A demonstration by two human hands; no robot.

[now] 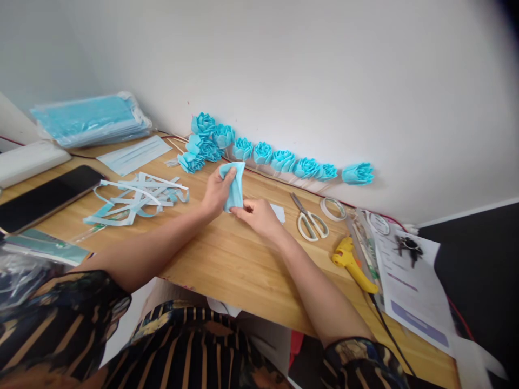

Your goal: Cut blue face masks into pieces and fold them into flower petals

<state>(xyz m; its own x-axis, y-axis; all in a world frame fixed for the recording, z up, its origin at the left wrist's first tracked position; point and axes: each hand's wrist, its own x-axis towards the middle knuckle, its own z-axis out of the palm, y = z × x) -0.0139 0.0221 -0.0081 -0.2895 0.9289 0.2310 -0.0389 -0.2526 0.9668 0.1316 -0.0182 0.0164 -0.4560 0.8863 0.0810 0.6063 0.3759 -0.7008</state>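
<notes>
Above the middle of the wooden table [227, 254], my left hand [218, 192] pinches a piece of light blue face mask fabric [235, 189] near its top, the thumb lying over it. My right hand [257, 216] grips the lower edge of the same fabric with thumb and fingers. The piece looks folded and hangs upright between the hands. Just beyond my right hand lies a small white piece [278, 213], partly hidden by the hand. Left of my left hand is a heap of cut white and blue strips [138, 197].
Several blue fabric flowers [283, 160] on sticks line the wall. Scissors [310, 219], a tape roll [333, 208], a yellow glue gun [352, 262] and papers with keys [409, 248] lie right. A phone [48, 197], a flat mask piece [133, 155] and bagged masks [93, 119] lie left.
</notes>
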